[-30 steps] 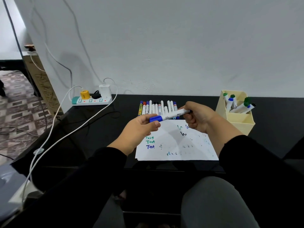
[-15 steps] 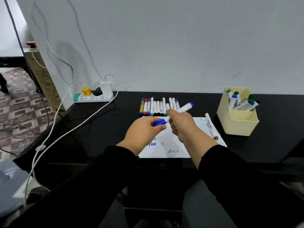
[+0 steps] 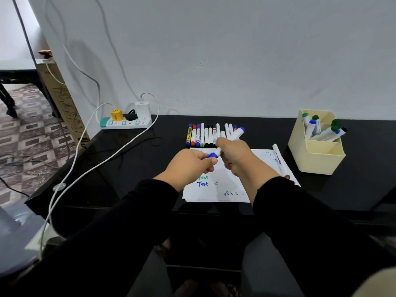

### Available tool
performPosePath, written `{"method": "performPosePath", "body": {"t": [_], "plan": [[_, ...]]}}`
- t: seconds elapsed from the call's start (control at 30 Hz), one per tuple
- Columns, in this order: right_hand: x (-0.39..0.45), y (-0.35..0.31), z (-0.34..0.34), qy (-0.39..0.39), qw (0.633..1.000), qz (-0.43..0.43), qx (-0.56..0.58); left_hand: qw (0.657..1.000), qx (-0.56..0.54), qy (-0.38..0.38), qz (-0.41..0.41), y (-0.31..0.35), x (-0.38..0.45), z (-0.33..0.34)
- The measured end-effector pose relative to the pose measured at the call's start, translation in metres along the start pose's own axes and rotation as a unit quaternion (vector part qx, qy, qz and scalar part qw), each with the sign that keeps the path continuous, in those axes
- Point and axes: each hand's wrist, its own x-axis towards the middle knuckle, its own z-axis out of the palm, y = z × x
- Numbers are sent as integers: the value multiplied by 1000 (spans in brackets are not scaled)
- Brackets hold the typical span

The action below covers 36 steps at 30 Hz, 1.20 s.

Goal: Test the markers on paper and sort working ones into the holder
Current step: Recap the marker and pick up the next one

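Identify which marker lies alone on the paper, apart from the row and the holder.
The white marker at the paper's right edge, near the holder; it lies by itself, diagonal.

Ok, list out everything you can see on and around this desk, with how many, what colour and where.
desk: one, black, against the wall
paper: a few stacked sheets, white with green and blue test marks, desk centre
marker row: about a dozen, mixed caps, lying behind the paper
held marker: one, white with blue cap and blue end, above the paper
loose marker: one, white, on the paper's right edge
holder: one, cream, right of the paper, with several green and blue capped markers
power strip: one, white and teal, back left, plugs in it
cable: one, white, trailing off the desk's left edge
left hand: gripping the blue cap
right hand: gripping the barrel
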Motion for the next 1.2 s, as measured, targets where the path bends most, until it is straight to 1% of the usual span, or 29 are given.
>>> {"method": "performPosePath", "body": {"t": [0.07,0.1,0.13,0.2,0.27,0.37,0.5,0.6,0.7,0.77,0.83,0.97,1.03,1.2], "plan": [[8,-1,-4,40,999,14,7,992,115,33,27,-4,-3,-4],[13,-1,-13,68,997,22,23,986,159,45,37,-7,-6,-7],[17,-2,-25,92,994,33,39,981,180,55,41,-12,-8,-10],[21,-1,-42,101,992,58,56,982,176,69,26,-24,-10,-20],[21,0,-44,85,993,62,60,986,153,71,4,-30,-9,-22],[14,4,-28,44,995,52,68,988,141,63,3,-30,-5,-12],[12,1,-26,35,995,40,89,988,131,83,16,-33,1,-7],[10,5,-28,26,995,15,94,984,141,111,3,-42,7,-9],[7,19,-27,6,997,-24,73,979,149,139,-11,-57,14,-10],[5,33,-23,-10,998,-51,47,977,151,152,-7,-71,18,-9],[5,46,-17,-5,998,-66,15,975,155,161,1,-88,25,-8],[2,57,-8,24,994,-96,-40,971,186,146,-9,-104,33,-4],[6,61,-3,17,993,-99,-69,966,219,133,-19,-109,39,-1],[7,65,2,12,988,-115,-100,965,232,122,-26,-112,41,2]]}}
